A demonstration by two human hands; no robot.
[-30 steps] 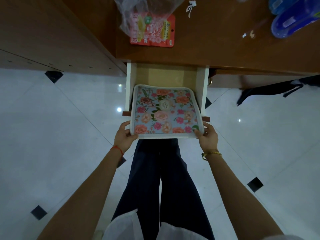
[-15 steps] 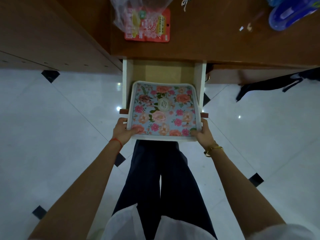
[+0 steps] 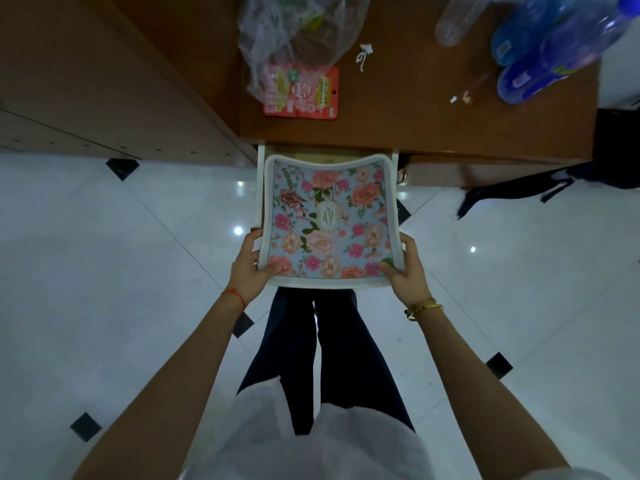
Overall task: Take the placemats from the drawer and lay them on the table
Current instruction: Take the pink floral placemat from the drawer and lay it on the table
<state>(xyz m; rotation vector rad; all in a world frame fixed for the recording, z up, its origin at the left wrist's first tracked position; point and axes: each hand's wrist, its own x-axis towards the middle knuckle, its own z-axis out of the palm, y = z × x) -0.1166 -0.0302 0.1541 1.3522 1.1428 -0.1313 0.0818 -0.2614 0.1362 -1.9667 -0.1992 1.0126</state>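
Gripping floral placemat (image 3: pixel 329 216) over drawer (image 3: pixel 259 188), both hands' fingers (image 3: pixel 273 270) pinching near corners, centre label unreadable

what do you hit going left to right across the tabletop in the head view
clear plastic bag with the red packet beneath its near edge → white scrap → clear bottle → blue bottles

No legible text anywhere
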